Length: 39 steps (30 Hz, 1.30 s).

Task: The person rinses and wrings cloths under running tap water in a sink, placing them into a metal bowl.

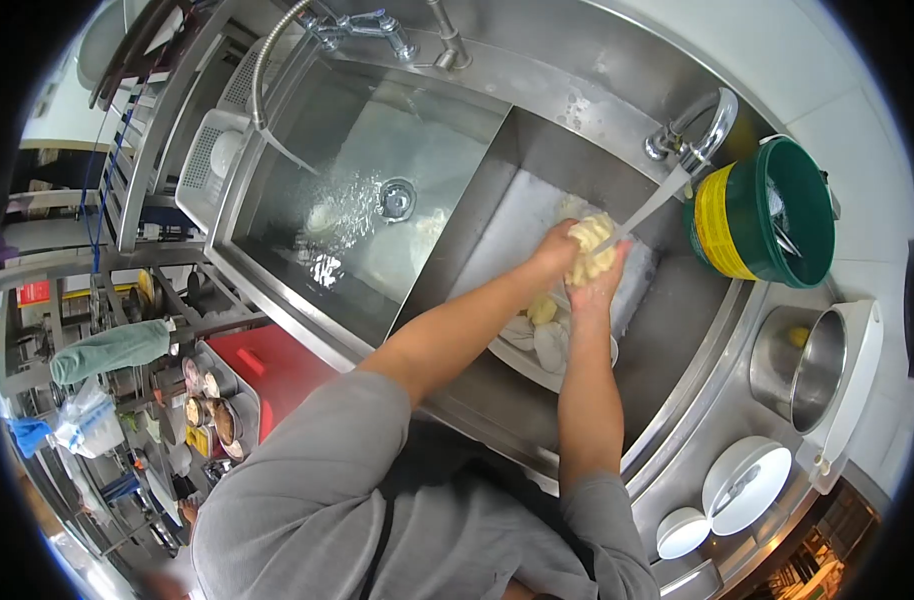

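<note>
Over the right sink basin (pixel 667 330), both of my hands are closed around a pale yellow, knobbly lump (pixel 594 250) whose exact kind I cannot make out. My left hand (pixel 555 250) grips its left side. From below and the right, my right hand (pixel 597 285) supports it. A stream of water from the curved tap (pixel 712 135) falls onto the lump. Beneath my forearms sits a white dish (pixel 527 365), partly hidden, with yellow pieces (pixel 542 310) and a whitish object (pixel 551 346) in it.
Water fills the left basin (pixel 317 220), where a hose (pixel 264 75) runs. A green bucket (pixel 807 215) with utensils stands at the right rim, near a steel pot (pixel 797 365) and white bowls (pixel 745 485). A red board (pixel 267 370) lies at left.
</note>
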{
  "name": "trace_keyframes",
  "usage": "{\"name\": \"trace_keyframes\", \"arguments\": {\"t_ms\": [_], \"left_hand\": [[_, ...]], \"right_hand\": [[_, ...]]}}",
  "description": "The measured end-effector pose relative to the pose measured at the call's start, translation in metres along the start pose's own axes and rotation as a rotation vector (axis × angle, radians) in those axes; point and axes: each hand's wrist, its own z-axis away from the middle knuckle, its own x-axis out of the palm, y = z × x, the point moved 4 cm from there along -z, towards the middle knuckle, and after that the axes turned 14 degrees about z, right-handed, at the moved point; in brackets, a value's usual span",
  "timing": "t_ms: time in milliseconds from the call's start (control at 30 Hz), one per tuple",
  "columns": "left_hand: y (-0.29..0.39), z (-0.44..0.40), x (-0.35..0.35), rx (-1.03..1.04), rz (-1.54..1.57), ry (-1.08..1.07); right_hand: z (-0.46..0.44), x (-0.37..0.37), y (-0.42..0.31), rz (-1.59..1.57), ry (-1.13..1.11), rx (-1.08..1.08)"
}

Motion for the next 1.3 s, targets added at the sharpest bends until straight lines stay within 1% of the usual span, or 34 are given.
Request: {"name": "trace_keyframes", "arguments": {"t_ms": [33, 100, 133, 200, 233, 300, 333, 367, 400, 500, 533, 600, 633, 700, 733, 767, 867, 967, 1000, 1033, 1067, 1100, 1133, 1200, 1233, 1300], "left_hand": [[0.018, 0.012, 0.005, 0.107, -0.174, 0.141], [0.032, 0.021, 0.003, 0.028, 0.060, 0.211], [0.034, 0.022, 0.003, -0.014, 0.180, 0.242], [0.027, 0.013, 0.009, -0.133, 0.388, 0.091], [0.022, 0.005, 0.012, -0.196, 0.497, 0.016], [0.013, -0.025, 0.002, -0.104, 0.473, 0.030], [0.009, -0.035, 0.001, -0.068, 0.458, 0.034], [0.008, -0.037, 0.001, -0.056, 0.466, 0.096], [0.003, -0.034, -0.002, -0.054, 0.467, 0.163], [0.002, -0.018, 0.011, 0.026, 0.594, 0.256], [0.001, -0.021, 0.013, -0.029, 0.674, 0.182], [-0.003, -0.026, 0.016, -0.140, 0.844, 0.043], [0.009, -0.018, 0.024, -0.167, 0.846, -0.043], [0.021, -0.030, 0.015, -0.092, 0.510, 0.029], [0.030, -0.028, 0.011, -0.056, 0.340, 0.068], [0.041, -0.026, 0.009, -0.010, 0.000, 0.064], [0.040, -0.011, 0.008, -0.032, -0.195, 0.241], [0.021, -0.021, -0.018, -0.444, 0.318, -0.075], [0.011, -0.031, -0.031, -0.584, 0.503, -0.173], [-0.005, -0.050, -0.059, -0.521, 0.538, 0.057], [0.006, -0.046, -0.059, -0.348, 0.528, 0.172], [0.017, -0.038, -0.059, -0.175, 0.510, 0.291], [0.032, -0.025, -0.057, -0.003, 0.488, 0.408], [0.066, 0.000, -0.040, 0.193, 0.440, 0.362], [0.078, 0.011, -0.034, 0.283, 0.416, 0.342], [0.093, 0.024, -0.030, 0.410, 0.176, 0.235]], "right_hand": [[-0.016, -0.002, 0.002, 0.060, 0.111, -0.006], [-0.026, 0.001, -0.004, 0.129, 0.320, -0.046], [-0.023, 0.006, -0.011, 0.327, 0.306, -0.157], [-0.012, 0.017, -0.016, 0.729, 0.289, -0.372], [-0.004, 0.027, -0.018, 0.910, 0.241, -0.531], [0.007, 0.034, -0.011, 1.083, 0.381, -0.671], [0.010, 0.031, -0.011, 1.072, 0.439, -0.674], [0.011, 0.028, -0.010, 1.060, 0.497, -0.677], [0.009, 0.021, -0.011, 0.946, 0.536, -0.613], [-0.013, 0.000, -0.009, 0.628, 0.596, -0.415], [-0.019, -0.003, -0.004, 0.526, 0.596, -0.346], [0.002, 0.022, -0.012, 0.263, 0.617, -0.216], [0.009, 0.031, -0.015, 0.134, 0.618, -0.151], [-0.002, 0.017, -0.006, 0.161, 0.396, -0.116], [0.001, 0.021, -0.004, 0.172, 0.286, -0.094], [0.003, 0.023, -0.011, 0.268, 0.295, -0.220], [0.009, 0.030, -0.039, 1.107, 0.337, -0.606], [0.024, 0.047, -0.010, 1.647, 0.041, -0.923], [0.032, 0.051, -0.007, 1.547, 0.052, -0.952], [0.038, 0.060, -0.005, 1.447, 0.058, -0.982], [0.041, 0.068, 0.000, 1.342, 0.061, -1.007], [0.026, 0.064, 0.013, 1.275, 0.165, -1.012], [0.017, 0.065, 0.023, 1.010, 0.259, -0.806], [0.004, 0.070, 0.040, 0.486, 0.415, -0.396], [0.009, 0.084, 0.036, 0.290, 0.389, -0.227], [0.003, 0.088, 0.035, 0.250, 0.355, -0.024]]}}
